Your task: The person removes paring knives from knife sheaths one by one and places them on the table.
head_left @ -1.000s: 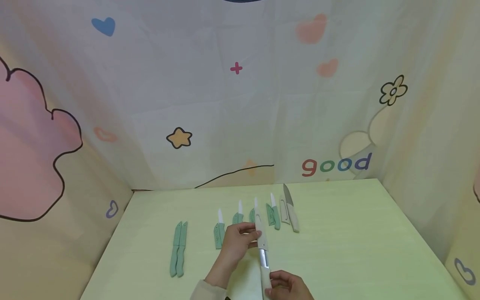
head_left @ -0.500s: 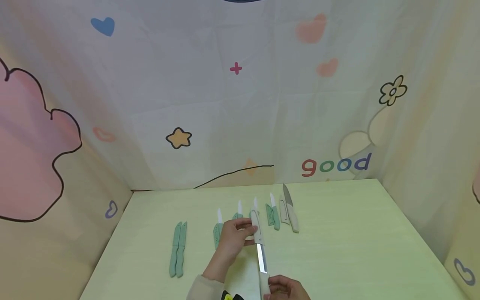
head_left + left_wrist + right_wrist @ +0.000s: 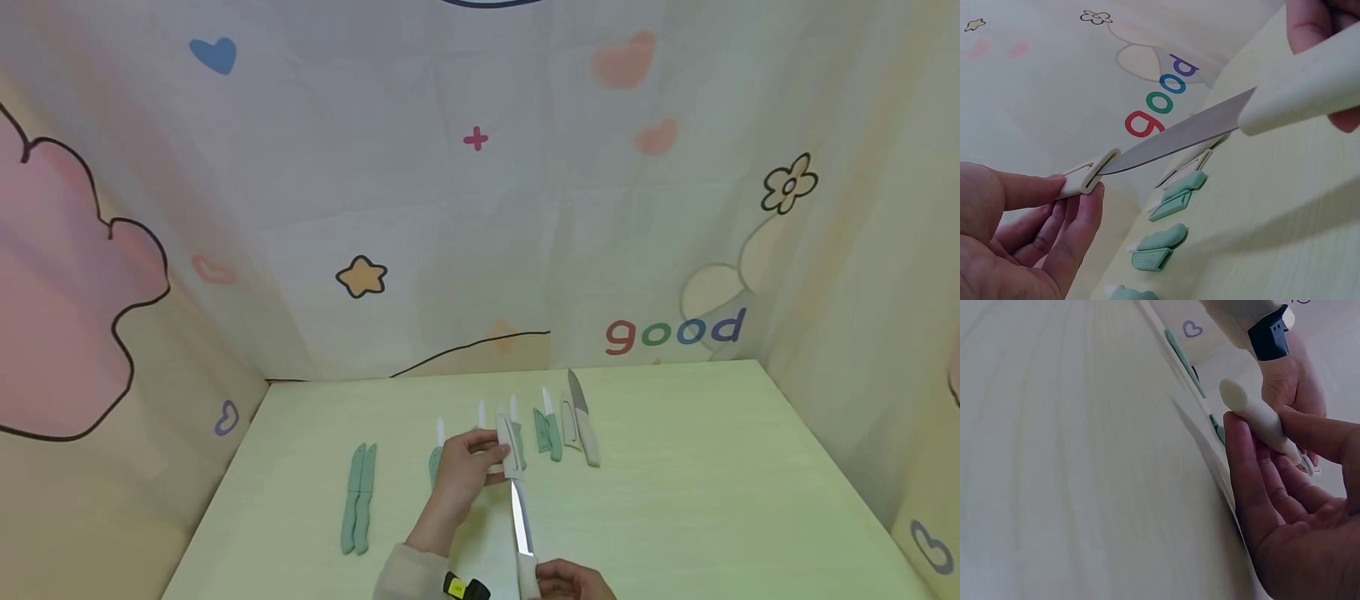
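Observation:
Over the middle of the table, my left hand (image 3: 459, 475) pinches a cream blade sheath (image 3: 509, 450) between thumb and fingers. My right hand (image 3: 576, 580) holds the cream handle (image 3: 1304, 87) of a knife (image 3: 522, 525). In the left wrist view, almost the whole metal blade (image 3: 1179, 139) is bare. Its tip sits at the mouth of the sheath (image 3: 1094, 175). The right wrist view looks at the butt of the handle (image 3: 1257, 415), with thumb and fingers on either side of it. Both items are held above the tabletop.
Behind my hands lie several small green knives with bare blades, including one knife (image 3: 553, 435) beside its green sheath (image 3: 541, 431). A larger cream-handled knife (image 3: 583, 421) lies beside a cream sheath (image 3: 570, 422). Two sheathed green knives (image 3: 359, 500) lie at left on the table (image 3: 712, 500).
The knife has slid out of the sheath toward me, baring more blade. My left hand has shifted slightly left and away with the sheath; the right hand has drawn slightly nearer me.

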Action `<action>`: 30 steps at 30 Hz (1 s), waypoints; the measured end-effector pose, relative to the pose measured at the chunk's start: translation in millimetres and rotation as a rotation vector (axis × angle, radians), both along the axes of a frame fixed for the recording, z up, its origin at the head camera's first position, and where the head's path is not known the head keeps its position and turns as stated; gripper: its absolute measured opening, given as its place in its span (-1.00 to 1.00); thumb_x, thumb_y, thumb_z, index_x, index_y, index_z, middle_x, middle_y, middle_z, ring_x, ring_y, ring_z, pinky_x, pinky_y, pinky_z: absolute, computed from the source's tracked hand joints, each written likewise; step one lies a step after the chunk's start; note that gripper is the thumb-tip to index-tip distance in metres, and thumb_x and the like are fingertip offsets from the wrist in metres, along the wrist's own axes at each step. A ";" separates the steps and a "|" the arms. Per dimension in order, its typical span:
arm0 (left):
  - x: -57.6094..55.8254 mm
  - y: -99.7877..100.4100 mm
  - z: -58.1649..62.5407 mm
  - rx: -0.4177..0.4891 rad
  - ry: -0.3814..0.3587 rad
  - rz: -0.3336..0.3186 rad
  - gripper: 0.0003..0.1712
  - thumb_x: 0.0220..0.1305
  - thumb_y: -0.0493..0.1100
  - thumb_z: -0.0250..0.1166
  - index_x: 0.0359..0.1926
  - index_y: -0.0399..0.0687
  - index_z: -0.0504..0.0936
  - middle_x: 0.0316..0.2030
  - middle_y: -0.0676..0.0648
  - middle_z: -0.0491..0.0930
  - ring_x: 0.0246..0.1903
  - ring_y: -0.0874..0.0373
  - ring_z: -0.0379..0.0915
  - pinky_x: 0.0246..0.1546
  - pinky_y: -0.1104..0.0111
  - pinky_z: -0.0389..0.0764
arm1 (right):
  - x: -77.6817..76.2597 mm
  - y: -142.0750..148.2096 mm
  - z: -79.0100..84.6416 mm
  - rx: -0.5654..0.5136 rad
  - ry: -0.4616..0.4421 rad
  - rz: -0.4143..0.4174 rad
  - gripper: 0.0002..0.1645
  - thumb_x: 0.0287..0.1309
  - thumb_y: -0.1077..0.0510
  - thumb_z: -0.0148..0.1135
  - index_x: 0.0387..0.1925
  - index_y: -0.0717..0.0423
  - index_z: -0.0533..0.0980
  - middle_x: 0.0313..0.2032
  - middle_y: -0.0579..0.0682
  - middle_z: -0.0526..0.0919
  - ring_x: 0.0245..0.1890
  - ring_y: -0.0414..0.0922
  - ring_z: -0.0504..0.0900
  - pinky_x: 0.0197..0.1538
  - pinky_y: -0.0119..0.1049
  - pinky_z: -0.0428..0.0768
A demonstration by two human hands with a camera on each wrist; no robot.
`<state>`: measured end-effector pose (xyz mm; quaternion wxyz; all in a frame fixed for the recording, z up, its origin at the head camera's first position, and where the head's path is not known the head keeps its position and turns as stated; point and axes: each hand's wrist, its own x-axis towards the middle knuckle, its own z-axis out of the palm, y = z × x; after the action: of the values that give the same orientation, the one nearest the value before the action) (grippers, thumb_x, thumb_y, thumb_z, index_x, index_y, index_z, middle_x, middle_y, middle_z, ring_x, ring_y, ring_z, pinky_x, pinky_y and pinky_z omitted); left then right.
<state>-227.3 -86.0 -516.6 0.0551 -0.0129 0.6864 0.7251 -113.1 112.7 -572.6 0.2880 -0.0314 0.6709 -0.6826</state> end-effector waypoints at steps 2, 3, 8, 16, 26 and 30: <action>-0.4 0.7 -0.9 0.009 0.000 0.012 -0.70 0.22 -0.26 0.34 -0.03 -0.27 0.62 -0.13 -0.24 0.59 -0.24 0.02 0.60 -0.31 0.23 0.74 | 0.4 3.8 -2.6 0.000 0.005 0.021 -0.52 0.12 0.27 0.29 0.00 0.53 0.43 -0.22 0.08 0.70 -0.19 -0.01 0.62 -0.03 -0.11 0.65; -0.6 1.0 -1.3 0.015 0.001 0.017 -0.70 0.22 -0.26 0.34 -0.03 -0.28 0.62 -0.13 -0.25 0.59 -0.23 0.02 0.60 -0.31 0.23 0.74 | 0.6 5.4 -3.5 -0.002 0.010 0.032 -0.52 0.12 0.27 0.28 0.00 0.54 0.42 -0.22 0.09 0.70 -0.18 -0.02 0.62 -0.02 -0.10 0.65; -0.9 2.5 -4.3 0.044 -0.008 0.056 -0.68 0.23 -0.28 0.32 0.00 -0.32 0.60 -0.13 -0.27 0.58 -0.24 0.00 0.60 -0.30 0.21 0.74 | 2.0 11.0 -4.5 -0.026 0.051 0.075 -0.45 0.12 0.24 0.29 0.01 0.61 0.38 -0.20 0.13 0.70 -0.17 -0.03 0.61 -0.01 -0.13 0.64; 5.8 1.8 -15.9 0.063 -0.012 0.090 -0.67 0.22 -0.32 0.32 -0.01 -0.39 0.57 -0.17 -0.27 0.57 -0.24 -0.07 0.60 -0.33 0.18 0.75 | 4.7 17.3 7.3 0.043 0.001 -0.004 -0.51 0.07 0.24 0.37 -0.02 0.47 0.47 -0.26 0.03 0.70 -0.22 -0.04 0.63 -0.11 -0.20 0.67; 48.6 7.5 -7.4 0.019 -0.084 -0.051 -0.68 0.20 -0.32 0.32 -0.03 -0.41 0.59 -0.21 -0.21 0.60 -0.25 -0.05 0.58 -0.34 0.20 0.75 | -1.1 25.2 18.9 0.091 -0.055 -0.195 -0.39 0.06 0.13 0.41 0.09 0.36 0.46 -0.25 0.00 0.68 -0.29 -0.08 0.60 -0.28 -0.24 0.68; 63.7 10.8 -6.9 -0.007 -0.117 -0.068 -0.71 0.18 -0.35 0.32 -0.07 -0.40 0.61 -0.29 -0.16 0.63 -0.30 -0.03 0.60 -0.38 0.19 0.76 | 0.5 24.6 21.0 0.030 -0.032 -0.189 -0.38 0.11 0.11 0.36 0.12 0.39 0.42 -0.23 0.03 0.68 -0.29 -0.04 0.61 -0.28 -0.21 0.72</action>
<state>-163.6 -75.2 -523.5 0.1195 -0.0320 0.6845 0.7185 -112.6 137.3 -551.6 0.2334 0.0471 0.6762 -0.6971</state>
